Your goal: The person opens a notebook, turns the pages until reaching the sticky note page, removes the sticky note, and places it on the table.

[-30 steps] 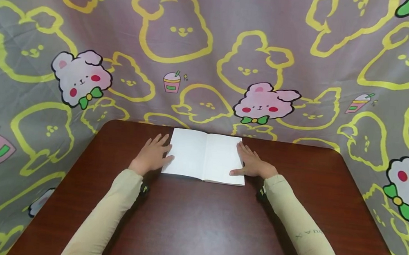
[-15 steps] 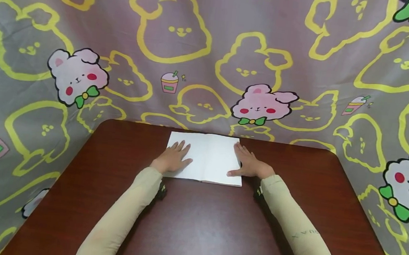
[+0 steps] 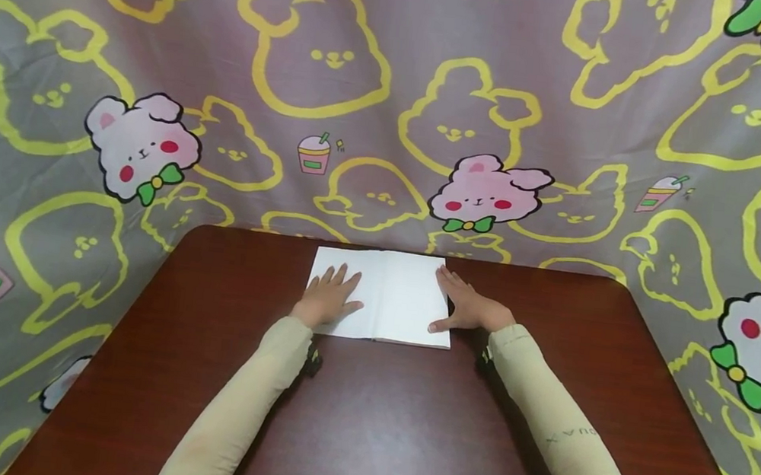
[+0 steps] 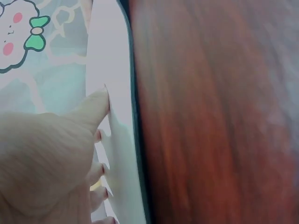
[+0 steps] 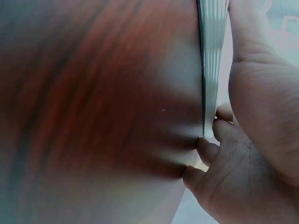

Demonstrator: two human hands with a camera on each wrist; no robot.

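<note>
An open book with blank white pages [image 3: 409, 301] lies flat near the far edge of the table, its spine line running between the two pages. My left hand [image 3: 329, 298] rests on the left page with its fingers spread and straight. In the left wrist view its thumb and fingertips touch the white page [image 4: 110, 42]. At the book's right edge is my right hand [image 3: 473, 306], fingers extended, thumb on the page. The right wrist view shows the stacked page edges [image 5: 214, 51] beside that hand, with some fingertips reaching down to the tabletop.
The dark reddish-brown table [image 3: 370, 420] has rounded far corners. A grey curtain [image 3: 397, 63] printed with yellow outlines and cartoon rabbits hangs behind it and along both sides. Dark wrist-worn devices sit under both sleeves.
My left hand has moved right, from the book's left edge onto the left page. The right hand stays at the right edge.
</note>
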